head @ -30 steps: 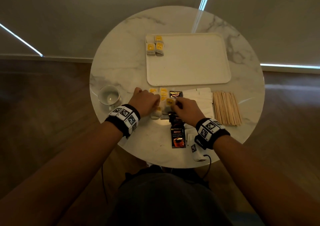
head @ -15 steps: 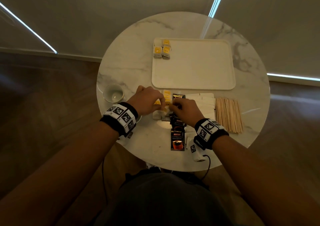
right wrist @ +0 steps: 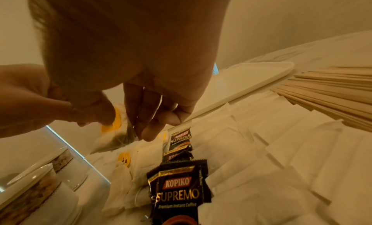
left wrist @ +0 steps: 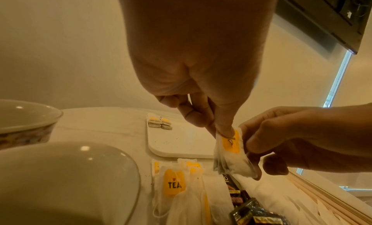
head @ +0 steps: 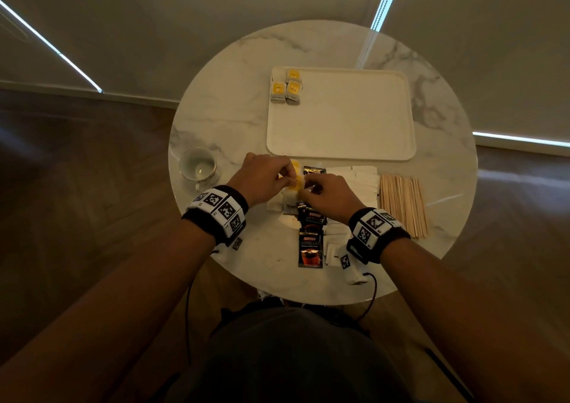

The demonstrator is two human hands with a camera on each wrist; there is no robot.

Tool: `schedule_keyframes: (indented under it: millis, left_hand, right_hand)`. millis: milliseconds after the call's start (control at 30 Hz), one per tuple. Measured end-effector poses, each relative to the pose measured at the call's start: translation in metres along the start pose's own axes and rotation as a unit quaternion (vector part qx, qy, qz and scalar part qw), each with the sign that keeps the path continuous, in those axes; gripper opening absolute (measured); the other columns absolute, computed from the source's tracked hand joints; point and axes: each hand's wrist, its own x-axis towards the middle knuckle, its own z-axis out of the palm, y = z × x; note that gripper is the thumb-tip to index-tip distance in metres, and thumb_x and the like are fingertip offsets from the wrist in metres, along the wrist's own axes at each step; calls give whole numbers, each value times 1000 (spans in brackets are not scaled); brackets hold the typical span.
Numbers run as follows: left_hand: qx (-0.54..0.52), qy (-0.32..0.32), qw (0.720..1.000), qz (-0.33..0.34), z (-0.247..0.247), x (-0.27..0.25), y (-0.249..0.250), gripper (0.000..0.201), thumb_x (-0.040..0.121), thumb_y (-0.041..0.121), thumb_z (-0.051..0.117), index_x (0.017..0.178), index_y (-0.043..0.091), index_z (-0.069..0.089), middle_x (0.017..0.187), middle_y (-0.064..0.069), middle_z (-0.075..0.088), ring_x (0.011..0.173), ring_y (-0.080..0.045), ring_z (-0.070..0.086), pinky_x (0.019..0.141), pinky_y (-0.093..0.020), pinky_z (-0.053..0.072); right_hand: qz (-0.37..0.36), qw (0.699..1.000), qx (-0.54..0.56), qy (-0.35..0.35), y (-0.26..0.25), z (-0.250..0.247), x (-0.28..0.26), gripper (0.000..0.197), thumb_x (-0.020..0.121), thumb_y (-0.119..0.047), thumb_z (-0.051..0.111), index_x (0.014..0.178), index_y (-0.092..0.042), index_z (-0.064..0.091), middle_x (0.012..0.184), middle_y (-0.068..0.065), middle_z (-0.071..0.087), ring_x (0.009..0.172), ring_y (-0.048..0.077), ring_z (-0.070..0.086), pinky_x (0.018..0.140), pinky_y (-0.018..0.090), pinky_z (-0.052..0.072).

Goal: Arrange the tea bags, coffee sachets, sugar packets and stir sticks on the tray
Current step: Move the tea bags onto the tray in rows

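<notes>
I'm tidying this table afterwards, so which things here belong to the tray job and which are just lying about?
Job: tray, tea bags on it, tea bag pinched by left hand and right hand, loose tea bags, coffee sachets, sugar packets, stir sticks.
Lying about: cup.

Both hands (head: 265, 177) (head: 328, 196) pinching tea bag (head: 295, 183).

Tea bags (head: 286, 88) sit in the tray's (head: 354, 131) far left corner. Stir sticks (head: 402, 205) lie right of the sugar packets (head: 362, 180). The cup (head: 199, 168) stands left.
</notes>
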Motion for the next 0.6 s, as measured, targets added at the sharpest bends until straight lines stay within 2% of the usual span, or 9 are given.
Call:
schedule_keyframes:
  millis: [133, 267, 400, 533, 600]
  left_hand:
    - [18, 8, 1000, -5, 7, 3, 4, 10, 88, 37, 66, 94, 34, 58, 85, 20, 65, 79, -2, 58, 87, -33, 28]
    - [86, -12, 996, -30, 18, 9, 1, 16, 89, 35, 64, 103, 33, 57, 95, 16, 68, 93, -9, 60, 88, -36, 28]
    - [186, -64, 979, -53, 32, 13, -2, 34, 88, 43, 63, 118, 31, 54, 117, 7, 61, 111, -19, 53, 95, -41, 30]
    - [219, -84, 971, -55, 42, 17, 0, 37, 90, 45, 59, 123, 31, 53, 122, 3, 57, 115, -22, 50, 96, -42, 30]
    - [225, -82, 970, -52, 44, 19, 1, 31, 93, 45, 54, 120, 30, 55, 118, 2, 59, 113, -22, 51, 94, -42, 30]
  right_hand:
    - [-2, 999, -42, 24, 12, -4, 3, 14, 93, -27, 60, 81, -22, 66, 78, -8, 63, 72, 8, 57, 62, 15, 37]
    - [20, 997, -48, 48, 27, -6, 2, 12, 92, -27, 60, 82, -23, 65, 84, -2, 69, 78, 14, 62, 68, 24, 44]
    - [36, 998, -37, 48, 37, -9, -1, 14, 92, -28, 60, 89, -18, 69, 88, -3, 70, 80, 12, 63, 68, 21, 44]
    - [28, 998, -40, 47, 41, -12, -1, 17, 93, -30, 61, 90, -16, 70, 87, -4, 70, 73, 8, 63, 63, 13, 45]
    - [26, 998, -41, 41, 42, -13, -1, 13, 91, -28, 63, 89, -17, 70, 92, -4, 70, 73, 8, 64, 68, 21, 51]
